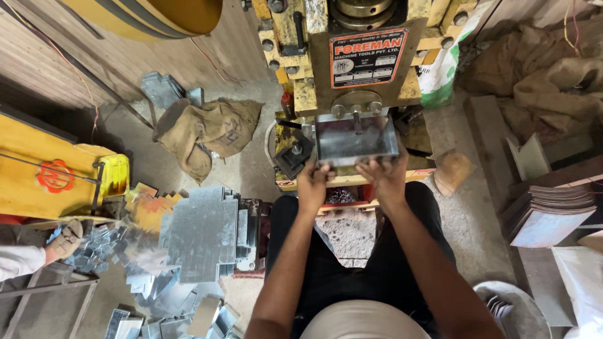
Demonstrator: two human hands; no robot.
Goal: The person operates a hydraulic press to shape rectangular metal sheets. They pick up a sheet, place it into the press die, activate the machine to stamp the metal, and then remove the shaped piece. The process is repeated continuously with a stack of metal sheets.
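- My left hand point(312, 182) and right hand point(384, 176) each pinch the near edge of a shiny metal tray point(355, 139).
- Tray sits in the yellow press machine point(361, 56), under its ram.
- Stack of cut metal sheets point(202, 233) at my left.

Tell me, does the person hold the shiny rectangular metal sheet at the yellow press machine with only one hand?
No. Both the left hand and the right hand grip the near edge of the shiny rectangular metal sheet.
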